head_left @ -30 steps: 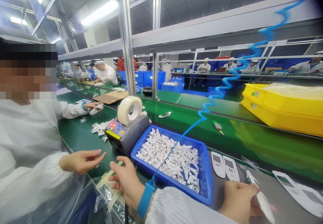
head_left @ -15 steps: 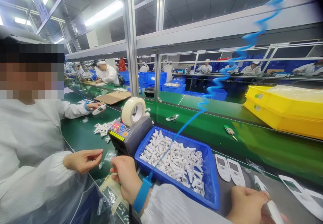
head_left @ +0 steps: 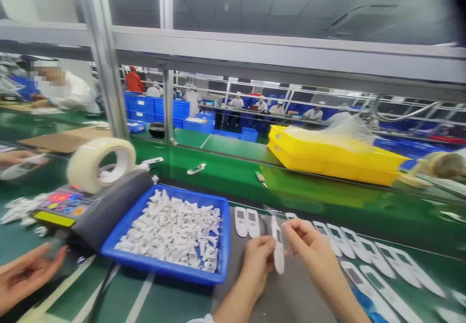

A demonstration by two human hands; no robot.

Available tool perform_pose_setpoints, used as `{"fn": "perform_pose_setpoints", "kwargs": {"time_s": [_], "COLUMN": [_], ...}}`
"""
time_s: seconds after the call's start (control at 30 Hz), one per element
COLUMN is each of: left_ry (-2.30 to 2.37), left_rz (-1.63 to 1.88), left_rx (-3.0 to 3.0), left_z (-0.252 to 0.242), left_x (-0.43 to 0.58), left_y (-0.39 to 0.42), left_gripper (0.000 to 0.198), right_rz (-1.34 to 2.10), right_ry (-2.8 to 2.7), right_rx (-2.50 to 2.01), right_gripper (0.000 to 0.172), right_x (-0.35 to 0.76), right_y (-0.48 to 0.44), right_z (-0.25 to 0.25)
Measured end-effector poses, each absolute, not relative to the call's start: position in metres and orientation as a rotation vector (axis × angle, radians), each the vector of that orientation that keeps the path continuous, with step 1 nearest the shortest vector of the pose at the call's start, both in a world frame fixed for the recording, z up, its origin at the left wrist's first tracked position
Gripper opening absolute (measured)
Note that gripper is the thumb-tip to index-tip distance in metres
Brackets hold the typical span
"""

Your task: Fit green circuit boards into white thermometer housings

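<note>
**Both hands on white handheld unit, mid-belt**

Left hand (head_left: 259, 264) is clenched round a white handheld unit (head_left: 278, 257), which stands almost upright with its tip pointing down at about 6 o'clock. It sits over a grey mat (head_left: 287, 296). Right hand (head_left: 313, 252) is up against the unit's upper end at 3 o'clock, with thumb and forefinger (head_left: 289, 230) pinched in close. Can't tell if they hold anything: a thin strip (head_left: 272, 210) shows just above the unit, but the frame is too soft to say whether it's attached or pinched.

Layout, clock positions from the hands:
- 9 o'clock: blue tray (head_left: 165, 194) heaped with small white moulded plastic parts (head_left: 171, 230).
- 10 o'clock: tape dispenser (head_left: 109, 201) with a wide tape roll (head_left: 100, 165).
- 11 o'clock: two white casings (head_left: 246, 222), side by side.
- 3 o'clock: long row of white device shells (head_left: 367, 252), overlapping, running toward 4 o'clock.
- 12 o'clock: stacked yellow crates (head_left: 327, 160), across the green conveyor belt (head_left: 233, 187).
- 8 o'clock: a co-worker's open hand (head_left: 25, 277), apart from the unit.
</note>
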State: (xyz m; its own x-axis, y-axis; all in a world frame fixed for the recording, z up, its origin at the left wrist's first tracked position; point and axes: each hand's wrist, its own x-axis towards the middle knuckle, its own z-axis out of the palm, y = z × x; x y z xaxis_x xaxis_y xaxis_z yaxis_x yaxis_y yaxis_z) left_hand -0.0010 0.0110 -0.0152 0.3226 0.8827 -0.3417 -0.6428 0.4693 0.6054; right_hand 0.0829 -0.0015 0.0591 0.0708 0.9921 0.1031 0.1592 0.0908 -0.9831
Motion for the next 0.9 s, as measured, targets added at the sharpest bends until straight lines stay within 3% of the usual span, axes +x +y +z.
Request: {"fn": "perform_pose_setpoints", "kwargs": {"time_s": [0.1,0.27,0.9], "left_ry": [0.685,0.657,0.681], "left_rz": [1.055,1.039,1.030], "left_rx": [0.460,0.493,0.515], "left_z": [-0.012,-0.008,-0.005], "left_x": [0.001,0.000,0.003], "left_y": [0.014,0.013,0.011], "left_gripper": [0.015,0.027,0.026], "right_rz": [1.057,1.343,1.412], "right_ry": [-1.097,-0.982,-0.980], "right_rx": [-1.337,-1.175,-1.139], "right_gripper": [0.030,0.029,0.029], "right_x": [0.124,0.135,0.122], "right_y": [0.007,0.009,0.008], "right_z": [0.032,0.012,0.016]}}
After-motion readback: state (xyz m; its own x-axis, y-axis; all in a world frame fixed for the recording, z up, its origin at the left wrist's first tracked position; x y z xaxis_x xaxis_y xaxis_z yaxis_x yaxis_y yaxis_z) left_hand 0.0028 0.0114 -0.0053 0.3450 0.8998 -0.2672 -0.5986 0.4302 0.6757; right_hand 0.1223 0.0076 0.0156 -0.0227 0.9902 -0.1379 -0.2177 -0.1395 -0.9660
